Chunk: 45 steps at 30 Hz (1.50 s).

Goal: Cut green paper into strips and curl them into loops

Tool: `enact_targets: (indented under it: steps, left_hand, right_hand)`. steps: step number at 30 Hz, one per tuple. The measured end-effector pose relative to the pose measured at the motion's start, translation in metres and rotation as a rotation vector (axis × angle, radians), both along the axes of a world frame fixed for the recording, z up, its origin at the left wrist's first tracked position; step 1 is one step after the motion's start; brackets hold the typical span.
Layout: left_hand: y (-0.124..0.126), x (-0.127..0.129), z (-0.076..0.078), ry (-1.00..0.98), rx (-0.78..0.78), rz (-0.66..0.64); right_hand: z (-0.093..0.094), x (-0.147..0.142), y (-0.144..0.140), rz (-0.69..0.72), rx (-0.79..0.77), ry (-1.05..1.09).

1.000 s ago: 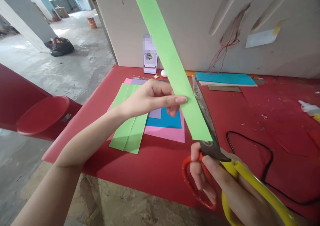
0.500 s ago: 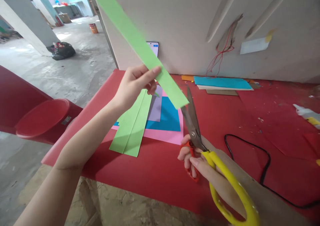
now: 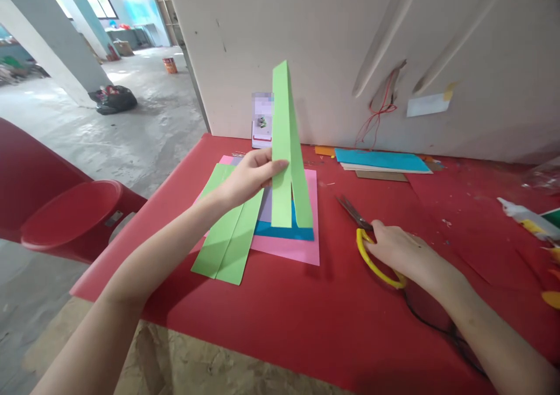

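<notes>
Red table (image 3: 271, 313), left hand (image 3: 249, 176) pinching green strip (image 3: 286, 150), right hand (image 3: 400, 252) on scissors (image 3: 365, 237)

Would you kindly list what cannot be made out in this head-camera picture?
- Scissors: the handles are mostly covered by the right hand, so the grip is unclear.
- Black cable: largely hidden under the right forearm.
- Small device by the wall: upper part blurred, partly behind the green strip held by the left hand.
- Glue bottle: cut off at the right edge.
</notes>
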<state>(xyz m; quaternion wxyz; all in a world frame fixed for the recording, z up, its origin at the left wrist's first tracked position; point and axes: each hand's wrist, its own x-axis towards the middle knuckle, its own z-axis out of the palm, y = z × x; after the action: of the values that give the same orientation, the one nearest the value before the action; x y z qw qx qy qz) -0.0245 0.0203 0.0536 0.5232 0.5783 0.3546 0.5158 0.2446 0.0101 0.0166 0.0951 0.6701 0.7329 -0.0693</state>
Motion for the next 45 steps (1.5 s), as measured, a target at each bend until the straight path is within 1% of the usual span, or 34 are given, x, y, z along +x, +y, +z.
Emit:
enact_targets:
  steps: [2,4,5,6,7,8,9,10,11,13,15,17,18,20,23,26,28,33,35,37,40,43,45]
  left_hand:
    - [-0.003,0.003,-0.003,0.040,0.004,-0.082]
    - [-0.008,0.007,-0.004,0.075,0.009,-0.165]
    - [-0.010,0.010,-0.003,0.095,0.010,-0.206]
    - [-0.013,0.012,-0.003,0.117,0.010,-0.243]
    - [-0.016,0.015,-0.001,0.140,0.012,-0.273]
    - [-0.018,0.018,0.000,0.162,0.013,-0.298]
    - [-0.021,0.021,0.001,0.178,0.012,-0.321]
    - [-0.023,0.023,0.002,0.189,0.010,-0.339]
    - [-0.024,0.024,0.003,0.194,0.008,-0.346]
    - [-0.026,0.027,0.003,0.190,0.008,-0.342]
    - [-0.026,0.027,0.001,0.186,0.016,-0.328]
    - [-0.025,0.028,0.000,0.191,0.019,-0.314]
    - [-0.024,0.028,0.000,0.201,0.014,-0.315]
    - [-0.024,0.029,0.000,0.246,-0.002,-0.328]
    - [-0.027,0.032,0.002,0.382,-0.037,-0.348]
    - [-0.034,0.035,0.004,0.557,-0.045,-0.277]
    - [-0.039,0.038,0.003,0.634,0.034,-0.194]
    - [-0.047,0.044,-0.007,0.775,0.377,0.015]
    - [-0.049,0.046,-0.008,0.833,0.447,0.060]
    - [-0.050,0.046,-0.008,0.877,0.472,0.073]
    - [-0.049,0.045,-0.005,0.856,0.435,0.037]
    - [-0.046,0.042,-0.002,0.722,0.331,-0.016]
    - [-0.045,0.042,0.000,0.620,0.240,-0.075]
  right_hand:
    - [0.005,-0.002,-0.004,-0.010,-0.004,-0.027]
    - [0.018,-0.008,-0.015,0.013,0.041,0.043]
    - [0.025,-0.012,-0.021,0.050,0.071,0.120]
    - [0.032,-0.017,-0.028,0.078,0.099,0.402]
    - [0.038,-0.023,-0.033,0.145,0.023,0.672]
    - [0.042,-0.029,-0.038,0.191,-0.070,0.892]
    - [0.045,-0.035,-0.040,0.214,-0.167,1.054]
    - [0.047,-0.040,-0.041,0.221,-0.250,1.169]
    - [0.047,-0.046,-0.040,0.215,-0.309,1.248]
    - [0.044,-0.054,-0.036,0.180,-0.365,1.351]
    - [0.041,-0.060,-0.031,0.151,-0.396,1.429]
    - [0.039,-0.062,-0.028,0.134,-0.388,1.495]
    - [0.039,-0.061,-0.028,0.137,-0.362,1.509]
    - [0.039,-0.059,-0.029,0.151,-0.249,1.477]
    - [0.040,-0.054,-0.032,0.183,-0.066,1.310]
    - [0.037,-0.050,-0.034,0.219,0.017,1.191]
    - [0.035,-0.049,-0.034,0.241,0.067,1.126]
    - [0.033,-0.050,-0.035,0.311,0.226,0.984]
    - [0.032,-0.051,-0.036,0.345,0.269,0.957]
    - [0.032,-0.052,-0.038,0.383,0.308,0.937]
    - [0.031,-0.053,-0.040,0.447,0.298,0.937]
    - [0.030,-0.053,-0.041,0.478,0.232,0.949]
    - [0.029,-0.053,-0.040,0.466,0.187,0.970]
